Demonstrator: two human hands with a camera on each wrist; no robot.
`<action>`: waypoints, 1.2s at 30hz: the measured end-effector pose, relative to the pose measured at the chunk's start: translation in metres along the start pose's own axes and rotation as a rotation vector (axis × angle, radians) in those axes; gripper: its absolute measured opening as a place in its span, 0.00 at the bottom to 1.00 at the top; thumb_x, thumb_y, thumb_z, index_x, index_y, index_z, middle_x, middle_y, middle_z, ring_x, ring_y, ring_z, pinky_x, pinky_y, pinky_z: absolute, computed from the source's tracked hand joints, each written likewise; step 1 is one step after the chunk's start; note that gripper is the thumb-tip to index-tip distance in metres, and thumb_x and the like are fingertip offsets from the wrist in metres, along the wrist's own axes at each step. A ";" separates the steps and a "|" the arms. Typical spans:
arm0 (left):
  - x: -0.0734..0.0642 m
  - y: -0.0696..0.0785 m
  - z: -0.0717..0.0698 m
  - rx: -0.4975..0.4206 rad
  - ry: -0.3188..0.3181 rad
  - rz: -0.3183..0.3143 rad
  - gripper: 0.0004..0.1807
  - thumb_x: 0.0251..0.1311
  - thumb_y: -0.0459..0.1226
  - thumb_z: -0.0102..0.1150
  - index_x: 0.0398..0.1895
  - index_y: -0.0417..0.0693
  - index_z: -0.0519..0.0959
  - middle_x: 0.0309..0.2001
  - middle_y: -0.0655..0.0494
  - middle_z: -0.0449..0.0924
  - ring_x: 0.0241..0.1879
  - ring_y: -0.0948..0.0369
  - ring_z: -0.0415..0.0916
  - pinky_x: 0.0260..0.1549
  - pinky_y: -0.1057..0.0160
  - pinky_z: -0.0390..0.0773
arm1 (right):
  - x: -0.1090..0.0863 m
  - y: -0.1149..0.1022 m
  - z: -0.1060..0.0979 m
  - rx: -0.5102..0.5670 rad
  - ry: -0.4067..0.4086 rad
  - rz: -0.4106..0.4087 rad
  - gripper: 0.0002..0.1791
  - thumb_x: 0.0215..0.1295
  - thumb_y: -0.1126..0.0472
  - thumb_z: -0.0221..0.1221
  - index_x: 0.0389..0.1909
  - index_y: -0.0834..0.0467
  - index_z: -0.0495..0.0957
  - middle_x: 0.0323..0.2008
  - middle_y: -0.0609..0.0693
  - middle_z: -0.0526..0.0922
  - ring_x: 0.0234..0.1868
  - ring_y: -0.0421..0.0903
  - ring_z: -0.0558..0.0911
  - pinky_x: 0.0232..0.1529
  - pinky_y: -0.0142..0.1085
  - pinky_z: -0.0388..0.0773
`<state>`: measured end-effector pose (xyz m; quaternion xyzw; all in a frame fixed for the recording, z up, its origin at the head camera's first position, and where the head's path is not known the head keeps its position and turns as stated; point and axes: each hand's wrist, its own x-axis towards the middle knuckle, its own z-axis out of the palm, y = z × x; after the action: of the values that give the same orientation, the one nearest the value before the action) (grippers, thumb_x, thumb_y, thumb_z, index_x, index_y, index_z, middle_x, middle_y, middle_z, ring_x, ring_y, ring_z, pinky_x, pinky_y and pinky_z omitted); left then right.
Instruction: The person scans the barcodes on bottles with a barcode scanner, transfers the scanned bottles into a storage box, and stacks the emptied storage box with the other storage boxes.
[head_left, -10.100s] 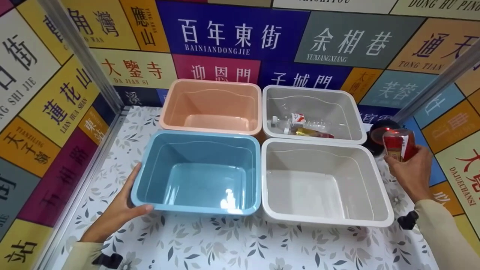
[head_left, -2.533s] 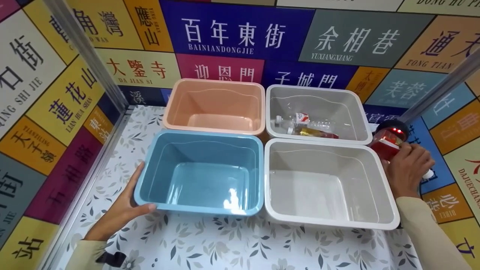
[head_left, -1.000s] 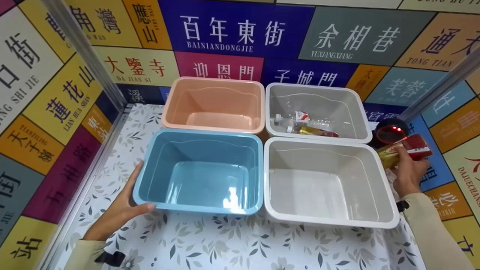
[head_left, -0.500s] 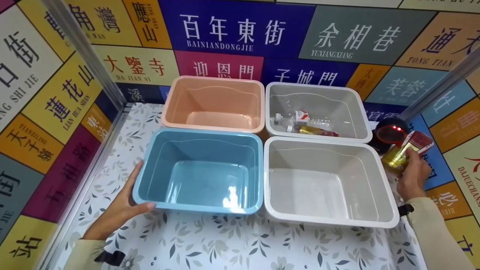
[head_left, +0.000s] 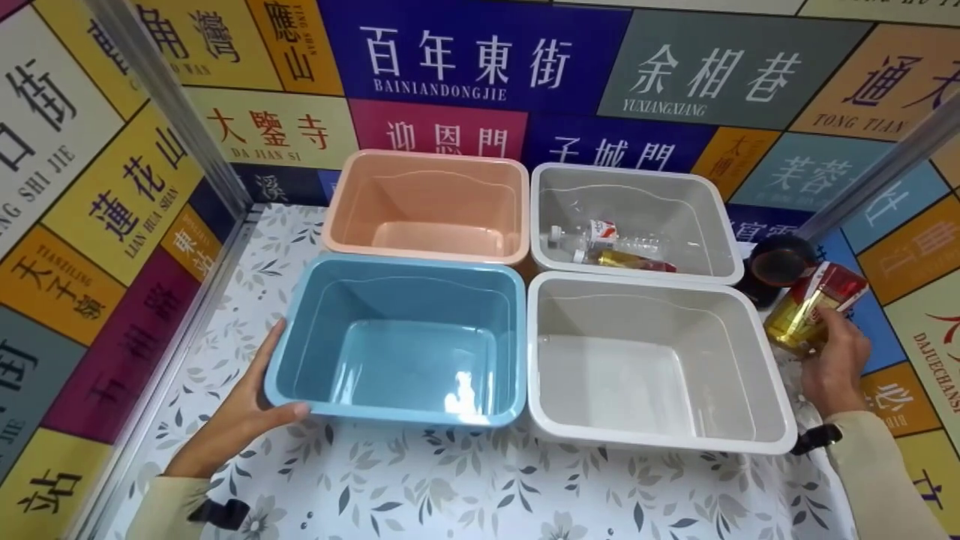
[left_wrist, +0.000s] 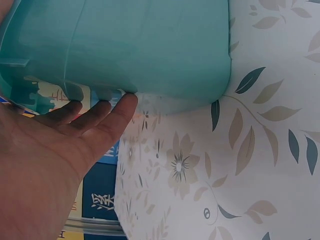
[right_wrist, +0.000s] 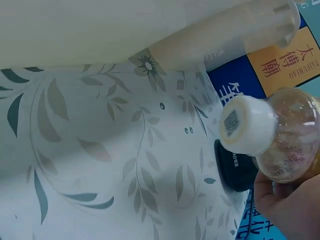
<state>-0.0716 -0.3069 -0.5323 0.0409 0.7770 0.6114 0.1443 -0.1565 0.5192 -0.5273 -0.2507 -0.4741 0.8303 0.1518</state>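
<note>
In the head view my right hand (head_left: 834, 360) holds a drink bottle (head_left: 806, 319) with gold and red sides, right of the white bin. It is tilted, its base up toward the right. The right wrist view shows its white cap (right_wrist: 247, 125) and clear shoulder, with the fingers around the body. Just left of the bottle is a black device (head_left: 780, 266) with a round window. My left hand (head_left: 236, 416) rests at the front left corner of the blue bin (head_left: 397, 416), thumb at the front rim. In the left wrist view its extended fingers (left_wrist: 117, 117) touch the bin's side.
A white bin (head_left: 660, 442) stands right of the blue one. Behind them are a peach bin (head_left: 427, 161) and a grey bin (head_left: 637, 176); the grey one holds a clear bottle (head_left: 604, 234) and a gold-red bottle (head_left: 634, 261). Printed panels (head_left: 480, 67) enclose the floral tabletop (head_left: 450, 487).
My right hand has turned the bottle, bringing more of its gold side into view, and shifted slightly right and nearer. The device's red lights no longer show. My left hand stays at the bin.
</note>
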 end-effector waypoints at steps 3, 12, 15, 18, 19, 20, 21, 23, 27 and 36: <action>0.000 0.000 0.000 -0.006 0.002 -0.001 0.65 0.68 0.36 0.72 0.89 0.89 0.35 0.91 0.55 0.23 0.86 0.35 0.35 0.76 0.22 0.44 | -0.001 0.000 -0.001 -0.009 -0.014 -0.021 0.09 0.77 0.64 0.67 0.54 0.57 0.85 0.60 0.45 0.79 0.61 0.41 0.73 0.48 0.30 0.83; 0.000 0.000 0.001 -0.016 0.005 -0.008 0.65 0.69 0.37 0.72 0.89 0.89 0.35 0.91 0.56 0.23 0.86 0.35 0.35 0.76 0.22 0.45 | -0.002 0.008 0.001 -0.677 0.043 -0.170 0.38 0.79 0.53 0.67 0.84 0.50 0.64 0.73 0.48 0.73 0.68 0.42 0.70 0.72 0.32 0.72; -0.001 0.000 0.001 -0.026 0.005 -0.008 0.65 0.69 0.36 0.72 0.89 0.89 0.35 0.91 0.55 0.23 0.86 0.36 0.35 0.76 0.23 0.45 | -0.002 0.014 0.000 -0.998 0.024 -0.313 0.43 0.80 0.50 0.65 0.88 0.50 0.56 0.82 0.54 0.64 0.75 0.48 0.64 0.81 0.47 0.63; -0.001 0.000 0.001 -0.029 0.004 -0.009 0.65 0.69 0.37 0.72 0.89 0.89 0.35 0.91 0.55 0.24 0.86 0.36 0.36 0.76 0.23 0.46 | 0.001 0.021 -0.004 -1.213 -0.016 -0.588 0.44 0.75 0.54 0.67 0.86 0.56 0.59 0.80 0.62 0.65 0.76 0.59 0.62 0.79 0.53 0.64; -0.001 0.000 0.001 -0.030 0.004 -0.007 0.65 0.69 0.36 0.72 0.89 0.89 0.35 0.91 0.55 0.24 0.86 0.36 0.36 0.76 0.23 0.46 | 0.003 0.023 -0.005 -1.261 -0.023 -0.694 0.44 0.73 0.55 0.69 0.84 0.58 0.61 0.78 0.64 0.67 0.74 0.61 0.63 0.76 0.55 0.64; -0.001 0.000 0.001 -0.028 0.004 -0.004 0.65 0.69 0.36 0.72 0.89 0.89 0.35 0.91 0.54 0.24 0.86 0.36 0.36 0.76 0.24 0.46 | 0.005 0.025 -0.007 -1.301 -0.029 -0.795 0.43 0.71 0.56 0.70 0.83 0.59 0.63 0.76 0.65 0.69 0.72 0.62 0.64 0.73 0.58 0.64; -0.001 0.000 0.001 -0.028 0.001 -0.001 0.65 0.69 0.36 0.72 0.89 0.89 0.35 0.91 0.54 0.24 0.85 0.36 0.37 0.76 0.25 0.48 | 0.007 0.026 -0.009 -1.335 -0.037 -0.888 0.42 0.69 0.57 0.70 0.81 0.61 0.65 0.74 0.67 0.71 0.70 0.64 0.65 0.69 0.61 0.63; -0.001 0.000 0.002 -0.025 -0.003 0.002 0.65 0.69 0.36 0.71 0.89 0.89 0.34 0.91 0.54 0.25 0.85 0.37 0.38 0.76 0.28 0.51 | 0.011 0.028 -0.013 -1.384 -0.056 -1.035 0.41 0.68 0.57 0.70 0.78 0.64 0.67 0.71 0.71 0.72 0.66 0.68 0.66 0.63 0.65 0.60; 0.000 0.000 0.001 -0.020 -0.008 0.006 0.64 0.70 0.36 0.71 0.89 0.89 0.34 0.91 0.53 0.26 0.84 0.38 0.41 0.75 0.34 0.58 | 0.016 0.028 -0.021 -1.473 -0.093 -1.177 0.39 0.71 0.57 0.68 0.77 0.67 0.67 0.69 0.73 0.71 0.65 0.72 0.66 0.64 0.68 0.61; -0.001 -0.001 0.002 -0.050 -0.004 0.010 0.65 0.69 0.36 0.71 0.89 0.88 0.35 0.91 0.53 0.24 0.85 0.37 0.38 0.76 0.27 0.50 | 0.016 0.024 -0.029 -1.581 -0.126 -1.248 0.37 0.75 0.59 0.67 0.77 0.68 0.64 0.71 0.74 0.67 0.66 0.74 0.65 0.64 0.70 0.59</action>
<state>-0.0704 -0.3052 -0.5332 0.0424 0.7611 0.6311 0.1439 -0.1541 0.5356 -0.5650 0.0577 -0.9422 0.0619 0.3243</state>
